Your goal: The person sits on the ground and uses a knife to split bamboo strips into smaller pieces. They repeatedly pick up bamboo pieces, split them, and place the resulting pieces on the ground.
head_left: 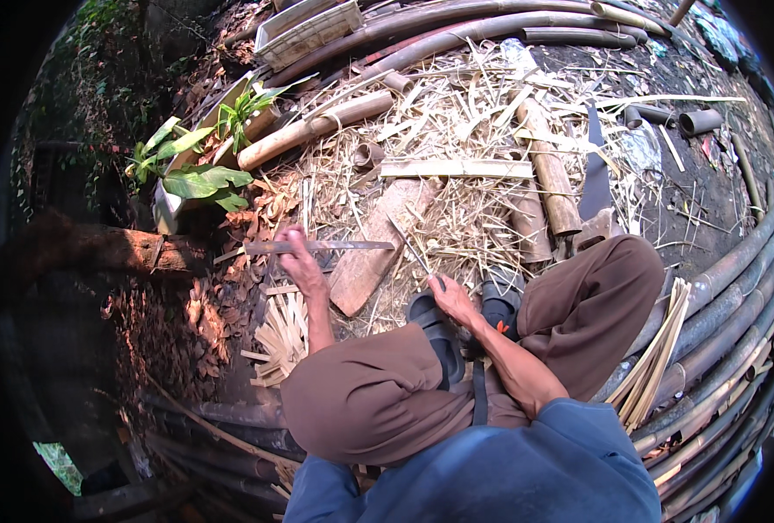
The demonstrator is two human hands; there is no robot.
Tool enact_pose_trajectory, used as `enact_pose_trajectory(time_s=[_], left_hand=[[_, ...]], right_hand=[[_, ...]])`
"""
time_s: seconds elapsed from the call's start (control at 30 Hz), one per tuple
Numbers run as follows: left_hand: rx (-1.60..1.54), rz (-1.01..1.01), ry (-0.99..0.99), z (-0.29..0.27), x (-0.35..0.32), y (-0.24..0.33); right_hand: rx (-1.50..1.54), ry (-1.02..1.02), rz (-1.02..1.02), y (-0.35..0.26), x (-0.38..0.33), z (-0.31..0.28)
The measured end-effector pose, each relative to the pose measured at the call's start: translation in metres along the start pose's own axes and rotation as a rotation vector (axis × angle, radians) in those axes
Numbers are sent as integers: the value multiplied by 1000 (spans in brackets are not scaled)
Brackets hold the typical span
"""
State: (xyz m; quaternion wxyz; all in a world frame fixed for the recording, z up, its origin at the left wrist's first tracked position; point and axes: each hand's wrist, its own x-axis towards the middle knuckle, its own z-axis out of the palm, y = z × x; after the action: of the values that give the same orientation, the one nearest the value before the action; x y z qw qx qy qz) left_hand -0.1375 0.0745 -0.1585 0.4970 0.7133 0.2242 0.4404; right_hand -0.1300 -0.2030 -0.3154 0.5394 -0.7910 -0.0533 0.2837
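My left hand (pixel 296 260) is closed round a flat bamboo strip (pixel 343 246), slightly blurred. The strip lies crosswise, its right end above a worn wooden board (pixel 371 272) that slants on the ground ahead of me. In my right hand (pixel 454 299) is a knife (pixel 413 247), its thin blade pointing forward and left. The blade tip is just beyond the strip's right end; I cannot tell whether they touch. A pale split bamboo piece (pixel 456 169) rests across the board's far end. Beside my left forearm lies a pile of short bamboo slats (pixel 284 336).
Shavings (pixel 469 222) cover the ground ahead. A handsaw (pixel 595 166) stands to the right by a bamboo log (pixel 550 179). Long bamboo poles (pixel 722 305) line the right side, with a bundle of strips (pixel 657 357) on them. A leafy plant (pixel 199 179) and a plastic crate (pixel 308 33) are at left.
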Motion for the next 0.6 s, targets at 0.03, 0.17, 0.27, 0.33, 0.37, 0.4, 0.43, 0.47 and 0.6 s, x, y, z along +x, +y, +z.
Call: enact_pose_trajectory(time_s=[0.03,0.17,0.27,0.33,0.37,0.4,0.43,0.47,0.6], left_hand=[[-121,-36,84,4,6,30],[-330,-44,366,16,17,70],[-209,-46,441,17,3,45],[-147,-96,529,16,5,47],[-199,-24,476,16,7,47],[-84,-8,484,15,8,45],[-99,-22,472,26,3,49],[-112,-21,468,34,3,55],[-155,-5,515,14,4,42]], right_hand=[[-13,-13,13,-14,-9,-4],[-57,-56,-69,-54,-27,-3],[30,-150,-150,-112,-52,-12],[44,-140,-308,-131,-58,-18],[42,-115,-345,-123,-56,-13],[0,-252,-195,-106,-47,-12],[-44,-123,-107,-66,-35,1],[-83,-1,-34,-38,-23,10],[-78,-169,-81,-78,-49,-7]])
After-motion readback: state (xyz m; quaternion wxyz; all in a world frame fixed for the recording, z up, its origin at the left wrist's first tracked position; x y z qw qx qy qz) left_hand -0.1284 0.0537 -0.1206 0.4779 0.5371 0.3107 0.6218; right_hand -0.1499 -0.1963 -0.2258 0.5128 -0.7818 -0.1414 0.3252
